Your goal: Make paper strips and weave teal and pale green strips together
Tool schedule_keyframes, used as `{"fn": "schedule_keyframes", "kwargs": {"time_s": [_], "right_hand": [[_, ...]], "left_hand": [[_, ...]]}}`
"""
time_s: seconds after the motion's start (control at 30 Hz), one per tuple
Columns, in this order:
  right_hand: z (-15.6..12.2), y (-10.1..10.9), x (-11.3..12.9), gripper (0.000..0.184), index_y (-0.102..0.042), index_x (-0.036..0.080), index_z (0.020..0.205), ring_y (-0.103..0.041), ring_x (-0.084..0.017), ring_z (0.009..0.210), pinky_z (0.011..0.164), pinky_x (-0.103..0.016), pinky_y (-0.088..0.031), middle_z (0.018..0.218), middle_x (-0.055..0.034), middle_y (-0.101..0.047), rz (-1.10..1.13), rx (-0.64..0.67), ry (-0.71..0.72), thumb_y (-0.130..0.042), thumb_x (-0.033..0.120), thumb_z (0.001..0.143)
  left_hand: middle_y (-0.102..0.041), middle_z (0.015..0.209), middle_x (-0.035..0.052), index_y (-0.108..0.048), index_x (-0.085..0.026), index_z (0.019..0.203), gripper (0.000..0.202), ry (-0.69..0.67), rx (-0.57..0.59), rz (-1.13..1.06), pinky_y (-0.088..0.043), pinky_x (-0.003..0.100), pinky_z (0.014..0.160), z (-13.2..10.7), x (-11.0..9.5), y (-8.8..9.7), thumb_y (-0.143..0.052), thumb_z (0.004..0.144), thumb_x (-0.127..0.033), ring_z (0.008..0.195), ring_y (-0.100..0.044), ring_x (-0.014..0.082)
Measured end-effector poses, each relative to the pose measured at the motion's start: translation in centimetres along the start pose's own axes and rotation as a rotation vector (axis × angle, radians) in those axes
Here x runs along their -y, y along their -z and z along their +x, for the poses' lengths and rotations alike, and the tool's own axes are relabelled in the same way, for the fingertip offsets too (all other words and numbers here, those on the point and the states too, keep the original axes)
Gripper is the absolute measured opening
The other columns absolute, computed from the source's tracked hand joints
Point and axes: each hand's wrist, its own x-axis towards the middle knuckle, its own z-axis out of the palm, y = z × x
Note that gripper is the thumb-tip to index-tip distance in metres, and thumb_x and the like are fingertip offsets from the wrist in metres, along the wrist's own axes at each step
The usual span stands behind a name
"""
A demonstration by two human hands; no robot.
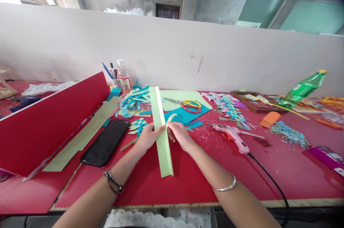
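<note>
A long pale green paper strip [158, 113], folded along its right edge, stands tilted above the table. My left hand [149, 135] grips its middle, with the thumb on the front face. At the folded edge, my right hand [180, 134] is closed in a pinch on a narrow curled paper strip [172, 117]; whether this piece is still joined to the long one cannot be made out. Just behind lie scissors [188, 105] with yellow and red handles on blue paper [176, 115]. Beside my left hand is a woven blue-and-green paper piece [138, 125].
A black phone [106, 142] and a red board [59, 124] are at left. To the right lie a pink glue gun [233, 136] with its cord, woven paper pieces [228, 108] and a tilted green bottle [303, 90]. Blue and green paper scraps [134, 101] are heaped at the back.
</note>
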Motion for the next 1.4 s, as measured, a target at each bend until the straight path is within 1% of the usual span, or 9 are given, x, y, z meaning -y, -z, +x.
{"fn": "schedule_keyframes", "kwargs": {"time_s": [0.23,0.4,0.57,0.67,0.93,1.13,1.2,1.33,1.4], "right_hand": [[0.08,0.04,-0.25,0.028,-0.045,0.017,0.052,-0.034,-0.005,0.031,0.031,-0.017,-0.025,0.035,0.0065,-0.041,-0.024,0.011,-0.012,-0.045,0.035,0.073],[0.2,0.17,-0.52,0.029,-0.044,0.017,0.052,-0.032,-0.005,0.03,0.031,-0.018,-0.023,0.034,0.0069,-0.039,-0.039,0.02,0.015,-0.046,0.037,0.073],[0.12,0.29,-0.32,0.027,-0.043,0.018,0.052,-0.033,-0.005,0.032,0.033,-0.018,-0.024,0.036,0.0072,-0.038,-0.025,-0.053,0.005,-0.047,0.035,0.073],[0.06,0.28,-0.15,0.03,-0.041,0.018,0.051,-0.035,-0.006,0.034,0.034,-0.018,-0.025,0.039,0.0069,-0.039,-0.031,-0.005,0.018,-0.046,0.037,0.074],[-0.08,0.36,-0.15,0.029,-0.039,0.019,0.052,-0.034,-0.006,0.035,0.035,-0.018,-0.025,0.039,0.0078,-0.038,-0.068,0.098,0.043,-0.045,0.036,0.074],[0.05,0.27,-0.39,0.028,-0.04,0.019,0.052,-0.032,-0.005,0.034,0.033,-0.018,-0.023,0.038,0.0075,-0.038,-0.065,0.062,0.039,-0.045,0.037,0.073],[0.08,0.22,-0.42,0.027,-0.041,0.019,0.054,-0.033,-0.005,0.034,0.033,-0.018,-0.023,0.039,0.0075,-0.038,-0.061,0.03,0.03,-0.046,0.038,0.073],[0.04,0.21,-0.18,0.029,-0.04,0.018,0.054,-0.033,-0.005,0.035,0.035,-0.017,-0.026,0.04,0.0072,-0.038,-0.053,-0.047,0.052,-0.046,0.038,0.073],[0.0,0.22,-0.03,0.03,-0.039,0.018,0.052,-0.034,-0.005,0.036,0.035,-0.017,-0.026,0.04,0.0068,-0.038,-0.046,-0.045,0.047,-0.046,0.038,0.073]], "left_hand": [[-0.052,0.05,-0.0021,-0.054,-0.012,0.057,0.034,-0.043,-0.098,0.075,-0.033,0.019,0.042,0.08,-0.15,0.01,-0.057,0.063,-0.046,0.045,-0.045,0.0088],[-0.055,0.053,-0.0002,-0.056,-0.011,0.061,0.037,-0.05,-0.183,0.075,-0.034,0.019,0.041,0.14,0.04,0.15,-0.057,0.062,-0.048,0.047,-0.047,0.0104],[-0.06,0.059,0.0032,-0.058,-0.011,0.066,0.038,0.019,-0.111,0.051,-0.04,0.021,0.045,-0.04,0.1,-0.03,-0.058,0.061,-0.048,0.053,-0.054,0.0148],[-0.062,0.062,0.0056,-0.059,-0.01,0.065,0.038,0.011,-0.076,0.073,-0.041,0.023,0.048,-0.04,0.16,-0.02,-0.057,0.062,-0.048,0.056,-0.056,0.0174],[-0.06,0.059,0.0031,-0.058,-0.01,0.066,0.036,-0.006,-0.118,0.091,-0.038,0.02,0.045,0.16,0.27,0.06,-0.058,0.062,-0.046,0.053,-0.054,0.0142],[-0.059,0.056,0.0026,-0.056,-0.011,0.062,0.038,0.0,-0.196,0.071,-0.037,0.021,0.042,0.17,0.15,0.12,-0.059,0.06,-0.048,0.049,-0.053,0.014],[-0.06,0.058,0.0034,-0.057,-0.01,0.065,0.039,0.01,-0.17,0.047,-0.04,0.022,0.045,0.1,0.08,0.14,-0.058,0.061,-0.049,0.052,-0.055,0.0155],[-0.065,0.068,0.0056,-0.061,-0.011,0.071,0.038,0.044,-0.012,-0.004,-0.045,0.024,0.057,-0.1,-0.01,0.06,-0.057,0.064,-0.048,0.064,-0.059,0.0181],[-0.065,0.067,0.0053,-0.06,-0.011,0.069,0.036,0.048,0.004,-0.002,-0.044,0.024,0.055,-0.14,0.01,0.04,-0.057,0.064,-0.047,0.062,-0.058,0.0174]]}}
